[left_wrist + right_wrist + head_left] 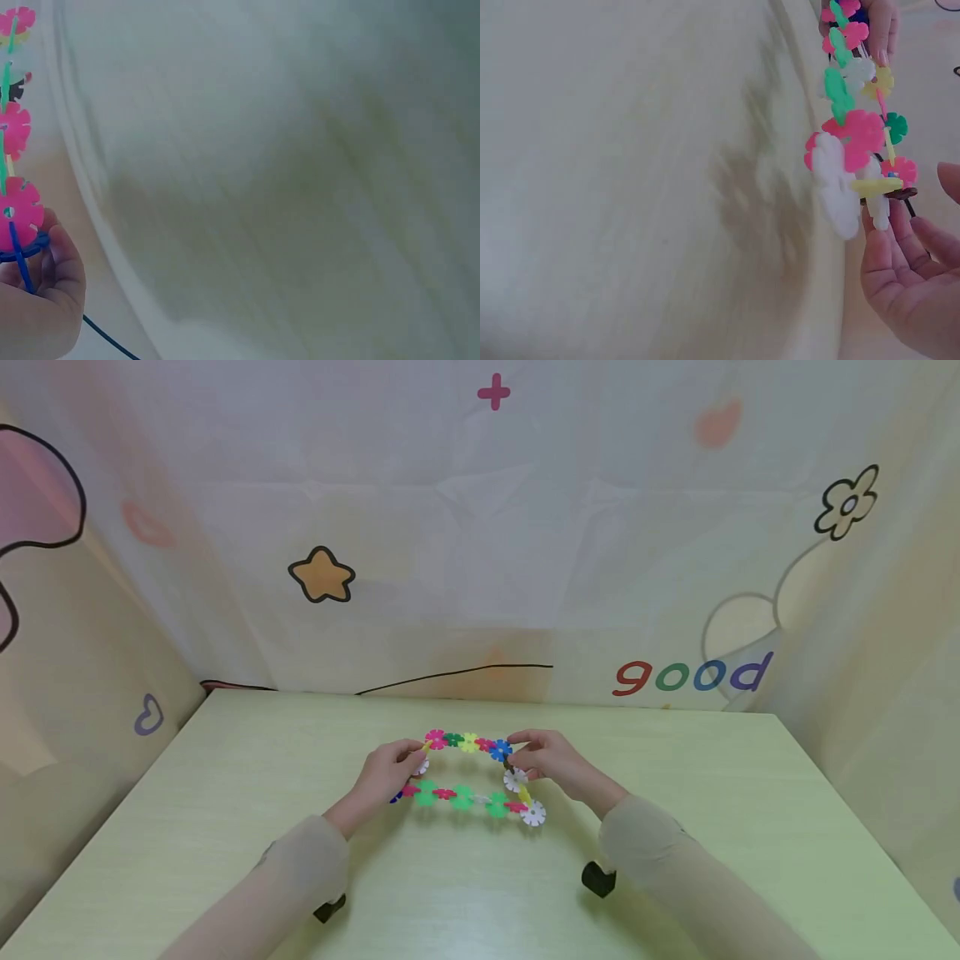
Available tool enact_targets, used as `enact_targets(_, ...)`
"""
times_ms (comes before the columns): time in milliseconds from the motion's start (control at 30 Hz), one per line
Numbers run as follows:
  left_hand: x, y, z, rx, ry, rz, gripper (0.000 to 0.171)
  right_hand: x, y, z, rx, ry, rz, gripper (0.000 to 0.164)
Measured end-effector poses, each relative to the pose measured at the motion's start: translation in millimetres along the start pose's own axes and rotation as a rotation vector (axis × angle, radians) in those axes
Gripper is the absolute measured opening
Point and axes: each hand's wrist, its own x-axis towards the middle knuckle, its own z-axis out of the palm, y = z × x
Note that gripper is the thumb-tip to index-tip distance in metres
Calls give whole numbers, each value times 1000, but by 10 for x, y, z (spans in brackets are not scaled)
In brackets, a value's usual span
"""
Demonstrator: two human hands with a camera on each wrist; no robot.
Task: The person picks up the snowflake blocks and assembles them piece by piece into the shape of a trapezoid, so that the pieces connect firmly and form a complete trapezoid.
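A loop of interlocking flower-shaped plastic discs (462, 797) is held above the table between both hands, its shadow falling beneath. Pink, green, yellow, white and blue pieces make up its long front and back rows. At the left end, my left hand (386, 772) grips the loop near a blue disc (30, 250) and a pink disc (22, 210). My right hand (553, 762) holds the right end, fingertips at the white disc (875, 199) and a brown piece (901, 193). Another finger of it is raised apart. A larger white disc (532, 813) forms the near right corner.
The pale wooden table (465, 893) extends around the hands. Behind it hangs a printed curtain (450, 527) that also covers both sides. Black devices (598, 879) sit under the wrists. A thin dark cable (109, 337) shows in the left wrist view.
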Motion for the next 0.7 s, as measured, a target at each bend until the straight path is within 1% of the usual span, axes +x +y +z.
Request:
enact_targets(67, 55, -35, -22, 32, 24, -5, 31, 77, -9, 25, 6, 17, -4, 35)
enact_targets(133, 109, -67, -39, 42, 36, -9, 32, 146, -11, 47, 21, 31, -2, 34)
enact_targets(367, 259, -165, -61, 39, 55, -83, 33, 301, -2, 130, 77, 69, 19, 32)
enact_targets(533, 316, -230, -74, 52, 58, -82, 31, 351, 35, 170, 61, 70, 31, 30)
enact_targets(700, 327, -232, -78, 73, 51, -103, 28, 375, 58, 197, 52, 71, 67, 27)
